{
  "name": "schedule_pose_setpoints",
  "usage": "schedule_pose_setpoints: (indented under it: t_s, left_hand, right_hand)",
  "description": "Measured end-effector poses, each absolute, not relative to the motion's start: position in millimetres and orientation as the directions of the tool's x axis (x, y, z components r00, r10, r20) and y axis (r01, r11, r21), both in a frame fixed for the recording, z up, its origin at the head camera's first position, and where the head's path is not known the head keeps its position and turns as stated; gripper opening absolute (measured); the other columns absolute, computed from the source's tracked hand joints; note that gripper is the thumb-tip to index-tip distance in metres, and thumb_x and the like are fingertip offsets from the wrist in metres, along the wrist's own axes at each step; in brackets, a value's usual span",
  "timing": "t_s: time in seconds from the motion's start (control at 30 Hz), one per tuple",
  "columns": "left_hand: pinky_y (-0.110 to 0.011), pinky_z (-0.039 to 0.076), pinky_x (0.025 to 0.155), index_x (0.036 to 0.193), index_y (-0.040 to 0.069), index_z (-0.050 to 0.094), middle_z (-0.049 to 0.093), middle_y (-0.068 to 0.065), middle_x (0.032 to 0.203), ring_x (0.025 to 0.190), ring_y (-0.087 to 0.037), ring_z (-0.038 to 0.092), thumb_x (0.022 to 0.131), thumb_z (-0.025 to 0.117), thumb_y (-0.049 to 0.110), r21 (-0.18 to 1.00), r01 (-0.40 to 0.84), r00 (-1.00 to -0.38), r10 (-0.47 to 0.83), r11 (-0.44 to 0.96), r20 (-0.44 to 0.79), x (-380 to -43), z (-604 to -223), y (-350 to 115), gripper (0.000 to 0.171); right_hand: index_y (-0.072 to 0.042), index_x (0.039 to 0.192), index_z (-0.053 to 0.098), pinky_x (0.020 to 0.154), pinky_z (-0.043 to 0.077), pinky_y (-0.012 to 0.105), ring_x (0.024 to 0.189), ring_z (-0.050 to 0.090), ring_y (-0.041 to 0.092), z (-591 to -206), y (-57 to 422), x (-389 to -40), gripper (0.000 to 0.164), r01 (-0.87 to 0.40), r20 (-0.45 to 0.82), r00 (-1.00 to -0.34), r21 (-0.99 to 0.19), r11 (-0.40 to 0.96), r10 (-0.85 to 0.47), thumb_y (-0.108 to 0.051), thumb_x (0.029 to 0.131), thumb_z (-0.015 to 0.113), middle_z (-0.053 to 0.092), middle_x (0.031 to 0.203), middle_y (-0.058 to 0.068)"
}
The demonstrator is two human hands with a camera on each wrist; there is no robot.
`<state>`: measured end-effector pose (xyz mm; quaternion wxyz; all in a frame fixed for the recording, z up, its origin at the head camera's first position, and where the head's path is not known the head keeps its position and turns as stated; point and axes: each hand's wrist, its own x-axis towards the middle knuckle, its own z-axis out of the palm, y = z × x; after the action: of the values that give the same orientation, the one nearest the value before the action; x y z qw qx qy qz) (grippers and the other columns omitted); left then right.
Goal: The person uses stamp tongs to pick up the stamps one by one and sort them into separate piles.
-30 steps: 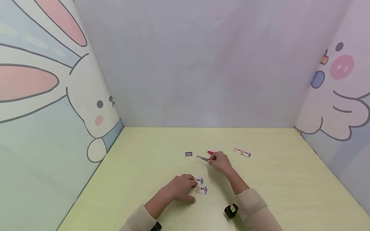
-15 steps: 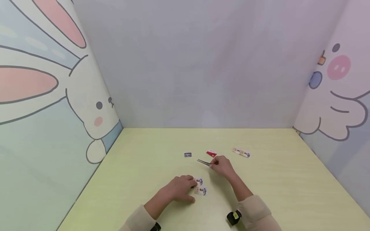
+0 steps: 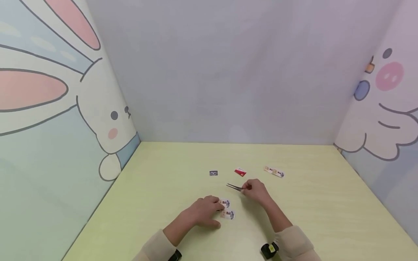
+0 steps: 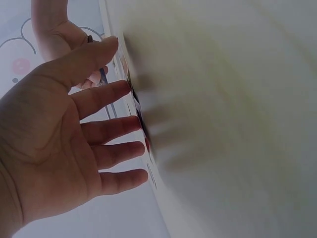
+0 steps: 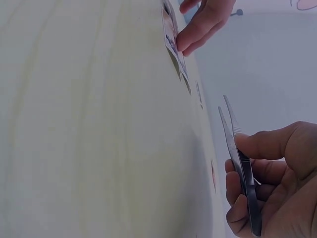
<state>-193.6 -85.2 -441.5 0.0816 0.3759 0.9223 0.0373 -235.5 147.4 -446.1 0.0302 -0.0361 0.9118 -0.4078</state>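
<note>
My right hand (image 3: pixel 256 191) holds a pair of metal tweezers (image 3: pixel 234 187) between thumb and fingers, above the table. In the right wrist view the tweezers (image 5: pixel 237 163) have parted tips with nothing between them. Extended fingers of my left hand (image 3: pixel 203 212) touch a small printed paper piece (image 3: pixel 226 203), like a stamp, partly hidden under the fingertips. A similar stamp-like piece (image 3: pixel 228 214) lies just in front of it. From the right wrist side, these printed papers (image 5: pixel 172 37) have edges lifted slightly off the table.
Farther back on the yellowish table (image 3: pixel 169 170) lie a small dark picture piece (image 3: pixel 213 173), a red-and-white piece (image 3: pixel 240 172) and a printed strip (image 3: pixel 274 172). Cartoon-printed walls stand left and right, with a grey wall (image 3: pixel 212 72) behind.
My right hand has drawn back toward me and slightly right with the tweezers, away from the red-and-white piece, which now shows fully. My left hand stays on the printed paper.
</note>
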Motion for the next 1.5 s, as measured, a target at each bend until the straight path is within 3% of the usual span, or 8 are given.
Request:
schedule_pose_setpoints:
  t_s: [0.47, 0.8, 1.5]
  left_hand:
    - [-0.038, 0.045, 0.084, 0.122, 0.022, 0.061, 0.052, 0.000, 0.125, 0.113, -0.016, 0.048, 0.079, 0.069, 0.044, 0.146, 0.683, -0.708, 0.698, 0.716, -0.111, -194.1, -439.2, -83.7, 0.049]
    - [-0.035, 0.045, 0.083, 0.120, 0.024, 0.062, 0.052, 0.001, 0.122, 0.108, -0.015, 0.050, 0.078, 0.070, 0.045, 0.166, 0.678, -0.708, 0.697, 0.716, -0.110, -195.2, -445.2, -84.5, 0.047]
    - [-0.038, 0.043, 0.088, 0.121, 0.021, 0.061, 0.051, -0.001, 0.124, 0.116, -0.019, 0.044, 0.079, 0.069, 0.045, 0.153, 0.665, -0.724, 0.681, 0.731, -0.109, -192.4, -442.3, -84.6, 0.049]
  right_hand:
    - [-0.004, 0.079, 0.066, 0.061, 0.041, 0.031, 0.067, 0.049, 0.016, -445.8, 155.4, -224.2, 0.004, -0.060, -0.018, -0.994, -0.726, 0.685, -0.107, -0.002, 0.077, 0.069, 0.056, 0.071, 0.001]
    - [-0.004, 0.078, 0.065, 0.060, 0.040, 0.030, 0.067, 0.048, 0.017, -444.3, 155.3, -213.5, 0.005, -0.012, -0.097, -0.987, -0.738, 0.674, -0.124, -0.001, 0.078, 0.068, 0.054, 0.071, 0.002]
    - [-0.004, 0.075, 0.065, 0.058, 0.040, 0.030, 0.063, 0.048, 0.015, -442.8, 161.5, -198.5, 0.007, -0.062, -0.086, -0.980, -0.729, 0.681, -0.181, -0.001, 0.076, 0.070, 0.054, 0.067, 0.000]
